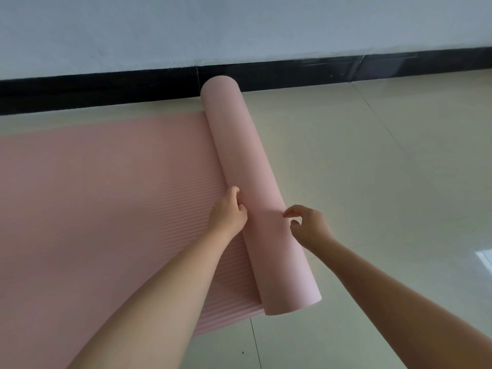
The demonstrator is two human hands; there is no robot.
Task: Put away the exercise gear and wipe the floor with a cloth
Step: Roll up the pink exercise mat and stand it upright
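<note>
while your two forearms reach in from the bottom of the frame, your left hand (229, 213) presses curled fingers into the seam where the roll meets the flat part of the pink mat (106, 198), at about 9 o'clock of the roll (250, 187). your right hand (308, 222) sits at its 3 o'clock side, fingers loosely bent, fingertips just touching it, gripping nothing. the roll runs toward 12 o'clock over the pale tiled floor (372, 182), its far end near the black baseboard (106, 89) under the wall (239, 27).
</note>
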